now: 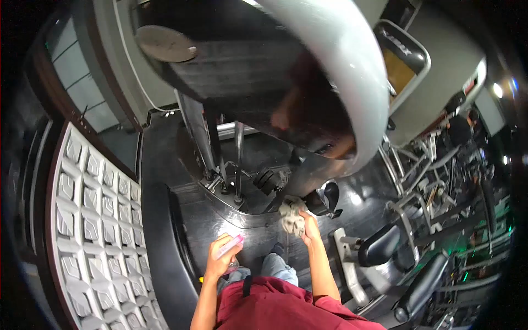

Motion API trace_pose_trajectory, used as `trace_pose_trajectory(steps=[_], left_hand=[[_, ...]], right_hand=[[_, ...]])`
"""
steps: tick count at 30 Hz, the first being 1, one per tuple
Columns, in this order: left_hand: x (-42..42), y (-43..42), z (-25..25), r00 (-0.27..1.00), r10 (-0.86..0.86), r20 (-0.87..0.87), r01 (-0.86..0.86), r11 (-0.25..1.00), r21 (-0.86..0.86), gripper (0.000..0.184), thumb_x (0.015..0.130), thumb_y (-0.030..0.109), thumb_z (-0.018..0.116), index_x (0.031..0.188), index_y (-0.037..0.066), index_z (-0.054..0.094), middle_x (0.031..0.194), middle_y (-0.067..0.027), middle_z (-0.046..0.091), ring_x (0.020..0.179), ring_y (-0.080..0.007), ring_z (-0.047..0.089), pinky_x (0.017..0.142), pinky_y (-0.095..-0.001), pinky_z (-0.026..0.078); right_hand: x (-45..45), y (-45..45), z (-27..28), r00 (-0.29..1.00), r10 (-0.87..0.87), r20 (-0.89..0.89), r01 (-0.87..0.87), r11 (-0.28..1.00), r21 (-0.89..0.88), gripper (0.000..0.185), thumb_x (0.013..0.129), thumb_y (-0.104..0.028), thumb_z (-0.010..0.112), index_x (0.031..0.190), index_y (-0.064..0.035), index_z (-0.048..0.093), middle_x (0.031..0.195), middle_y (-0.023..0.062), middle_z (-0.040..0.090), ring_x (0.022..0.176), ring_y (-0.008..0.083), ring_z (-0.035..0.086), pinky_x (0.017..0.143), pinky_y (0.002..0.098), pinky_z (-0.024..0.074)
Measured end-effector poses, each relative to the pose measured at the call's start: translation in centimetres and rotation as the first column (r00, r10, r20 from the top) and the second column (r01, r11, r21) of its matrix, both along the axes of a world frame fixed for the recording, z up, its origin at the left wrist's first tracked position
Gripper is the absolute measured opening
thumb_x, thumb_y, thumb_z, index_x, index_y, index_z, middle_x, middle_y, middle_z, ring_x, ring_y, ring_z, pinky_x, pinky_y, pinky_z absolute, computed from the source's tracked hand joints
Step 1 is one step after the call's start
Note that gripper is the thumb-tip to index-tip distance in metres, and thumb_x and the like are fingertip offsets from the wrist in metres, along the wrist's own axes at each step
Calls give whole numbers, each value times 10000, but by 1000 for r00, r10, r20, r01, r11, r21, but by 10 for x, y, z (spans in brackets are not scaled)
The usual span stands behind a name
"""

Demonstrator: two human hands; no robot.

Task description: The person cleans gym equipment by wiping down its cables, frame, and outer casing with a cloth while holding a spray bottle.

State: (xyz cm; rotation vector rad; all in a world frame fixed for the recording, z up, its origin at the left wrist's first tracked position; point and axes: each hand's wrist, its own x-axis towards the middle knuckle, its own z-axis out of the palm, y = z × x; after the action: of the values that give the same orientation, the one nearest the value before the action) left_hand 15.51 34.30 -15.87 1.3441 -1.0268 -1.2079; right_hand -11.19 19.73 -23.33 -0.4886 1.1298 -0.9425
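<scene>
My left hand (219,257) is closed around what looks like a spray bottle (231,246) with a pink and white head. Its body is mostly hidden behind my fingers and wrist. In my right hand (310,226) is a crumpled greyish cloth (292,215) with dark marks, bunched up and gripped at its right side. The cloth is in front of the lower part of a large gym machine, and I cannot tell whether it touches it. Above both hands rises that machine's glossy dark panel (258,71) with a curved silver frame (360,71).
A black padded bench (165,247) stands close on my left, beside a white patterned wall panel (102,220). Black pads (379,245) on metal frames are to the right. Further right is more gym equipment (440,165). Dark flooring (247,228) lies below.
</scene>
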Motion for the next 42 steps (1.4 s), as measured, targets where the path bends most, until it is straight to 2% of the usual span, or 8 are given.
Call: trace_pose_trajectory(steps=[5, 7, 12, 14, 23, 30, 38, 42], left_hand=[[-1, -9, -3, 993, -118, -29, 118, 993, 16, 201, 832, 169, 658, 779, -23, 637, 767, -64, 547, 523, -129, 549, 501, -272, 410], [-5, -12, -2, 989, -143, -33, 143, 989, 22, 203, 835, 168, 655, 777, -25, 635, 764, -63, 548, 521, -129, 550, 499, -273, 410], [-11, -18, -6, 978, -204, -42, 206, 978, 41, 211, 853, 162, 644, 765, -29, 626, 743, -57, 546, 518, -128, 557, 506, -279, 447], [-11, -20, -12, 973, -230, -13, 230, 973, 34, 210, 855, 159, 644, 765, -29, 625, 743, -57, 546, 519, -127, 557, 510, -279, 452], [-19, -30, 7, 974, -217, -56, 219, 975, 32, 203, 851, 157, 647, 762, -25, 625, 762, -63, 549, 522, -129, 556, 508, -276, 452], [-13, -34, 9, 980, -201, 1, 201, 979, 32, 241, 835, 197, 667, 764, -25, 608, 751, -67, 553, 506, -132, 551, 500, -275, 445], [-13, -41, 11, 979, -203, -12, 203, 978, 55, 235, 838, 189, 666, 773, -27, 604, 756, -72, 557, 510, -137, 553, 503, -272, 443], [-11, -43, 9, 979, -194, -54, 197, 980, 41, 232, 842, 186, 664, 772, -29, 609, 760, -71, 551, 510, -140, 552, 507, -272, 442]], right_hand=[[5, -30, -66, 923, -165, 347, 170, 985, 17, 326, 1001, -241, 433, 1146, -15, 617, 1070, 136, 686, 962, 262, 681, 832, 418, 574], [22, -34, -61, 838, -368, 402, 337, 930, 150, 290, 982, -202, 443, 1111, -25, 632, 1012, 108, 690, 807, 225, 700, 655, 353, 599], [38, -35, -44, 862, -377, 339, 363, 926, 105, 251, 983, -256, 486, 1007, -47, 623, 799, 80, 649, 580, 205, 634, 393, 341, 482], [45, -26, -10, 903, -394, 172, 381, 919, 105, 347, 1045, -273, 385, 1228, -24, 542, 1123, 92, 654, 974, 231, 662, 858, 389, 564], [75, -10, 21, 808, -576, 126, 580, 739, -341, 238, 1010, -171, 473, 1182, -26, 552, 1074, 91, 643, 952, 178, 635, 829, 308, 515], [62, -20, 1, 781, -560, 275, 510, 827, 236, 344, 987, -310, 488, 1160, -27, 581, 1002, 97, 674, 853, 226, 683, 692, 363, 555], [52, -17, 61, 719, -145, 679, 312, 941, -129, 349, 976, -377, 525, 1136, -77, 605, 1050, 73, 673, 950, 228, 667, 814, 369, 565], [51, -24, 6, 674, -216, 706, 218, 972, 89, 326, 1008, -307, 441, 1162, -62, 591, 1081, 115, 673, 988, 257, 669, 863, 444, 574]])
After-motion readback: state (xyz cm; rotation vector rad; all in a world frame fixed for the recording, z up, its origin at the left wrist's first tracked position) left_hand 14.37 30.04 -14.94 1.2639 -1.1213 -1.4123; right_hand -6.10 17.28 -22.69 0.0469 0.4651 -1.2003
